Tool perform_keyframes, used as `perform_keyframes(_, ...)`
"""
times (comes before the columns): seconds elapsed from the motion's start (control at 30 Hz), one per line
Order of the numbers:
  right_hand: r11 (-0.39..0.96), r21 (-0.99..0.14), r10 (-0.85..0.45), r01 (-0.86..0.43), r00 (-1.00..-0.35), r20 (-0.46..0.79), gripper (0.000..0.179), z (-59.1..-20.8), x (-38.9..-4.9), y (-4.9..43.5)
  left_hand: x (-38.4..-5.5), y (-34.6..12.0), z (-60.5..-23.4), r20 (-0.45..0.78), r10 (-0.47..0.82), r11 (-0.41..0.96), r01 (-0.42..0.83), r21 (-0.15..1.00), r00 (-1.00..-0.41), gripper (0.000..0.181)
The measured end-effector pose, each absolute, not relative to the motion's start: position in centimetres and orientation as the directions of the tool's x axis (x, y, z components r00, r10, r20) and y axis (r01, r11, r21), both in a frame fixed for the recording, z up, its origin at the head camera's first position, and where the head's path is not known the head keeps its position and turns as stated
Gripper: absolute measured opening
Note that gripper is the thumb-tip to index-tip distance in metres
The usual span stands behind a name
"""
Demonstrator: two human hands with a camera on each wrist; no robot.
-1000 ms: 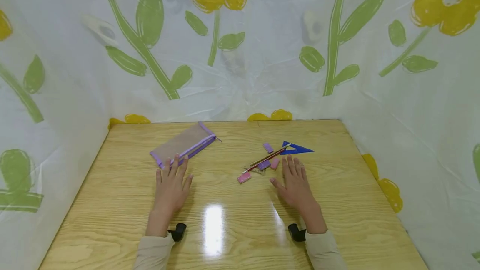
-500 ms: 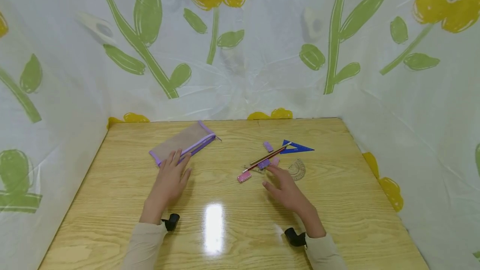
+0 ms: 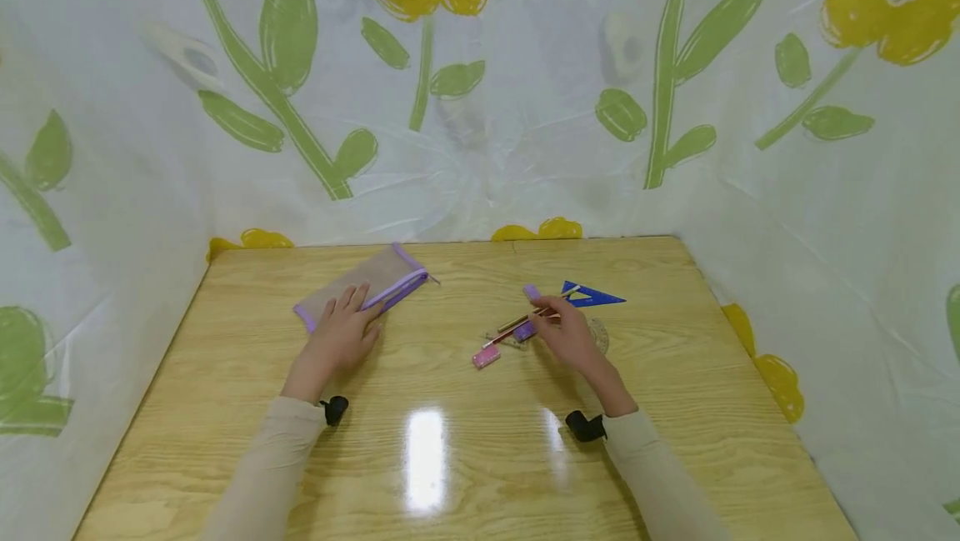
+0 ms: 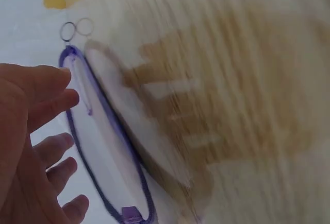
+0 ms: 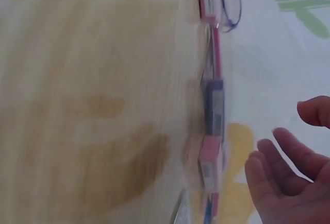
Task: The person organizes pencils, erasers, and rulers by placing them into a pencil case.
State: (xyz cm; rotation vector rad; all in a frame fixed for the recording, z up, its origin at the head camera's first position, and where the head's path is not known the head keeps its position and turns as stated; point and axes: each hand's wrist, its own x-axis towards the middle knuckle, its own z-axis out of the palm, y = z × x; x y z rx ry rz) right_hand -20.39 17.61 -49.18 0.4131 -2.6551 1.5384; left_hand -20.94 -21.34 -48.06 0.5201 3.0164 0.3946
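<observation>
Dark-purple eraser (image 3: 524, 332) lies just left of the right hand (image 3: 567, 337), its fingers apart, unladen; pinching the sides should spare the pencils (image 3: 513, 323). Fingers spread, the left hand (image 3: 337, 343) overlaps the pencil case (image 3: 367, 268).

In the head view the light is soft and even, the picture quite clear. On the table (image 3: 187, 458), one strong white glare (image 3: 425, 458) lies between the left fingers (image 3: 347, 301) and right fingers (image 3: 553, 304), but nearer to the wearer. Both wrist views are dimmer and greyish, with smeared wood grain; beside the fingers falls a brown patch (image 4: 170, 80), shadow or reflection, I cannot tell.
</observation>
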Motion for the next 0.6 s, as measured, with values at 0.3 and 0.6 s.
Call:
perform_keyframes(0.3,0.569,-0.816,-0.142,-0.098,-0.990,0.020,0.043,-49.0,-24.2,18.1,-22.8,-21.7,-48.7,0.002,0.388,0.878,0.371,0.303,-0.922,0.050)
perform_keyframes(0.6,0.630,-0.771,-0.166,-0.093,-0.986,-0.016,0.046,-49.4,-26.0,18.7,-23.1,-21.6,-48.6,0.057,0.416,0.830,0.405,0.383,-0.907,0.054)
